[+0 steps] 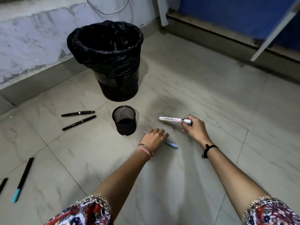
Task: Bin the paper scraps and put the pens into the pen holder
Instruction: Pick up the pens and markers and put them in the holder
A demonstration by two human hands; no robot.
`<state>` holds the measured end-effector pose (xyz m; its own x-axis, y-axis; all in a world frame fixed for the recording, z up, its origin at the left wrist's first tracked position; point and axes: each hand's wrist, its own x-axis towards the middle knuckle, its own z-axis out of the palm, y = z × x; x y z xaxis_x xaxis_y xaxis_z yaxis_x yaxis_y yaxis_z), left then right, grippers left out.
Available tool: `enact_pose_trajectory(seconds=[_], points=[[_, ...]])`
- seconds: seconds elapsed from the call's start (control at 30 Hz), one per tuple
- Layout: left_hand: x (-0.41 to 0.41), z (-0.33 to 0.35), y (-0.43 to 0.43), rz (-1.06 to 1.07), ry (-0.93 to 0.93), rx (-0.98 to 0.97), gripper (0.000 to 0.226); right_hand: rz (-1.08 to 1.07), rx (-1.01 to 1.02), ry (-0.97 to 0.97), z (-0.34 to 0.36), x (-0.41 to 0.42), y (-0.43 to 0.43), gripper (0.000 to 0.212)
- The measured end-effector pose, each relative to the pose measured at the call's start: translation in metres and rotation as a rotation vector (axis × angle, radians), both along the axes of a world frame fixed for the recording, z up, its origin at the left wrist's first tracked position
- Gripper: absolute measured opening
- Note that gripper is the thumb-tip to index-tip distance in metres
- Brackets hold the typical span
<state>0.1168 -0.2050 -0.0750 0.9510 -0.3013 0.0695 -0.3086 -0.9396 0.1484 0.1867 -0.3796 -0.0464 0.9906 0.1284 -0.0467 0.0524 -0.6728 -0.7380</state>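
Note:
A black mesh pen holder [124, 120] stands empty on the tiled floor. Behind it is a black bin [107, 59] lined with a black bag. My right hand [194, 126] holds a white whiteboard marker [172, 119] by its cap end, just above the floor to the right of the holder. My left hand [155, 136] lies curled over a light blue pen [170, 144] on the floor; whether it grips the pen is unclear. Two black pens [78, 113] [79, 122] lie left of the holder. No paper scraps show.
A black pen with a teal cap [22, 180] and another black pen [3, 184] lie at the far left near the frame edge. A marbled wall runs behind the bin. A blue panel and white frame legs [274, 28] stand at the back right.

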Motion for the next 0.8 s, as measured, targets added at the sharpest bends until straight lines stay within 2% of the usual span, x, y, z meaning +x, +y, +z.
enact_pose_trajectory(seconds=[0.03,0.13,0.17,0.23,0.3,0.37,0.47,0.53,0.6,0.7,0.8], points=[[-0.001,0.007,0.0,0.042,-0.023,-0.118,0.022,-0.028,0.071,-0.028,0.013,0.003,0.004,0.006],[0.001,0.038,0.0,0.374,-0.041,-0.63,0.01,-0.049,0.178,-0.19,0.051,0.018,0.015,0.013],[-0.001,0.05,0.006,0.462,-0.101,-0.804,0.01,-0.018,0.222,-0.221,0.063,0.02,0.022,0.011],[-0.006,0.074,0.023,0.551,-0.326,-0.949,0.011,0.069,0.288,-0.246,0.082,0.022,0.037,0.006],[-0.01,0.094,0.049,0.627,-0.437,-1.008,0.011,0.164,0.287,-0.259,0.094,0.018,0.057,0.006],[-0.01,0.098,0.073,0.749,-0.455,-1.018,0.012,0.246,0.243,-0.25,0.095,0.012,0.08,0.006],[-0.012,0.08,0.102,0.931,-0.348,-0.967,0.011,0.374,0.071,-0.209,0.082,0.0,0.118,0.007],[-0.013,0.07,0.109,0.982,-0.242,-0.949,0.011,0.407,-0.056,-0.165,0.069,-0.003,0.135,0.012],[-0.018,0.066,0.114,1.009,-0.213,-0.935,0.013,0.411,-0.155,-0.161,0.06,-0.006,0.15,0.018],[-0.027,0.068,0.128,1.007,-0.249,-0.983,0.012,0.377,-0.181,-0.277,0.061,-0.015,0.166,0.021],[-0.039,0.068,0.158,1.011,-0.261,-0.973,0.013,0.361,-0.103,-0.512,0.068,-0.03,0.184,0.019]])
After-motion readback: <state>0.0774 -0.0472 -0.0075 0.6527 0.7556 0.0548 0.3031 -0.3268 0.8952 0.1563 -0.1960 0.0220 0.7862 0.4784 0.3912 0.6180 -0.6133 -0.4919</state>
